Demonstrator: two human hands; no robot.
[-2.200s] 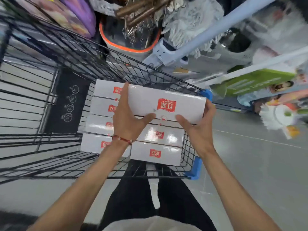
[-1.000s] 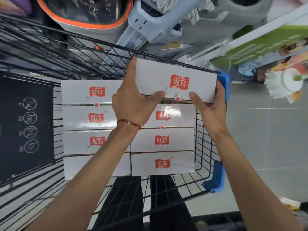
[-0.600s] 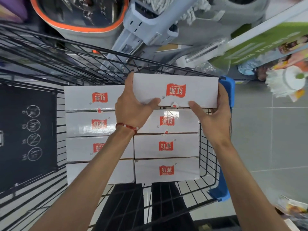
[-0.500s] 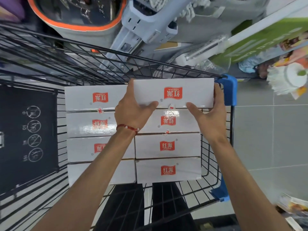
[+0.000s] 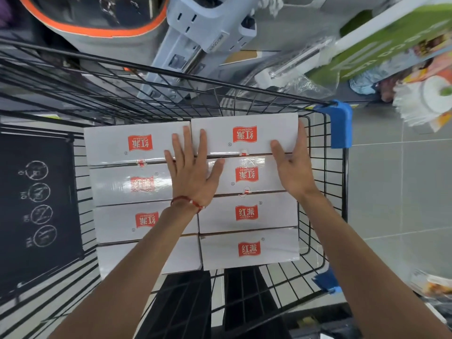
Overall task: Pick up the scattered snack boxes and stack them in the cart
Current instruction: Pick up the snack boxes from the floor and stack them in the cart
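Cart (image 5: 325, 172): black wire mesh basket with blue plastic corner guards (image 5: 340, 126); it holds 8 snack boxes (image 5: 248, 211) in 2 columns of 4.
Snack boxes: flat, rectangular, glossy white card, each with a red logo, lying edge to edge.
Far-right box (image 5: 244, 137): flat in the cart's far right corner.
Left hand (image 5: 193, 172): flat, fingers spread straight over the seam between the 2 far boxes, gripping nothing.
Right hand (image 5: 294, 167): open, straight fingers against the far-right box's end, thumb on top.
Floor (image 5: 396, 192): grey tiles.

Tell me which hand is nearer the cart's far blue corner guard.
Right. The right hand is just left of the far blue corner guard; the left hand rests farther left, mid-cart.
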